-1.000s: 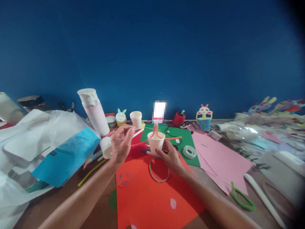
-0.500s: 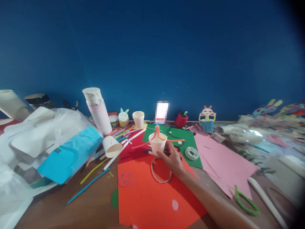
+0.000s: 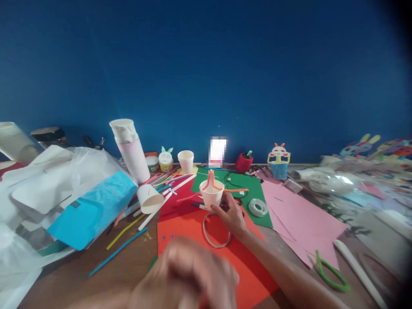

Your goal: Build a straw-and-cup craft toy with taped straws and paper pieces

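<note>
A white paper cup (image 3: pixel 212 198) stands upright in the middle, with orange and pink pipe cleaners (image 3: pixel 211 182) standing in it and spreading over its rim. My right hand (image 3: pixel 233 213) grips the lower right side of this cup between thumb and fingers; the far fingers are partly hidden. Low in the foreground, my left hand (image 3: pixel 196 270) is smeared by motion and hovers in front of the orange paper (image 3: pixel 244 274). Its fingers look bent, but what they hold, if anything, cannot be made out. A pale ring (image 3: pixel 217 245) lies on the orange paper just before the cup.
A tape roll (image 3: pixel 258 207) lies on green paper (image 3: pixel 199 182). Pink sheets (image 3: pixel 299 214) and a green pipe cleaner (image 3: pixel 331 281) lie right. Plastic bags (image 3: pixel 86 161), a tipped paper cup (image 3: pixel 149 199) and a tall cup stack (image 3: pixel 133 159) are left. A blue wall (image 3: pixel 206 77) stands behind.
My left hand has come into view from below, covering part of the orange paper. My right hand stays at the cup. The whole view has shifted slightly.
</note>
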Motion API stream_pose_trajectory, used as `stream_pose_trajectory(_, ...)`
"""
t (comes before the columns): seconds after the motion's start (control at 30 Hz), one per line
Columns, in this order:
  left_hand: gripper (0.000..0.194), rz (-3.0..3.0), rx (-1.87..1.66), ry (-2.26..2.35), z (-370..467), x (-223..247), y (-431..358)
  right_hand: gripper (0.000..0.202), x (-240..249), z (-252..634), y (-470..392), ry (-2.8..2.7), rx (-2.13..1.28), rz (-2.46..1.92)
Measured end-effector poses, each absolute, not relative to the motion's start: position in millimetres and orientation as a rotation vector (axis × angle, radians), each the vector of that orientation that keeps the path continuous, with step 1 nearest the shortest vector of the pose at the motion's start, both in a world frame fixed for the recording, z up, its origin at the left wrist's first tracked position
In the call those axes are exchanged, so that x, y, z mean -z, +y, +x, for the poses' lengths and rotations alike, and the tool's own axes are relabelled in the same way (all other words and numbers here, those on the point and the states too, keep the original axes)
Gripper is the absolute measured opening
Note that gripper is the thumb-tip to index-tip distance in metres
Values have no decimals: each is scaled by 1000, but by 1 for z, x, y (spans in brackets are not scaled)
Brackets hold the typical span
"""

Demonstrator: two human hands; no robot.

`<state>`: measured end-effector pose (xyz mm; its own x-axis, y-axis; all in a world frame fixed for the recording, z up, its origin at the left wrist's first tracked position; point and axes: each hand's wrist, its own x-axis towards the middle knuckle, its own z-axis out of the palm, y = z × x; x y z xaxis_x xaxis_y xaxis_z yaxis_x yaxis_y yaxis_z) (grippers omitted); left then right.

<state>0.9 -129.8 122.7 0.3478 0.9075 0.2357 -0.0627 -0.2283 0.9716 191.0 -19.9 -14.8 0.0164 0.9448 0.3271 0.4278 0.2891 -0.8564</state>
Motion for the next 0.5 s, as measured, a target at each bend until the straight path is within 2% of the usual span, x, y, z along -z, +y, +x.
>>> stream_pose_trajectory(0.07,32,1408,-1101,749,11,-97,-91,36,15,191,-19,-1593,-668,-1301)
stream_pose_trajectory(0.2,26,1356,-1211,906,17,-47,-32,36,16,193,-18,-1597,-669,-1291)
stream_pose_trajectory(0.5,17,1725,-1139,1101,22,-13,-29,34,10,191,-20,-1553,-674,-1244)
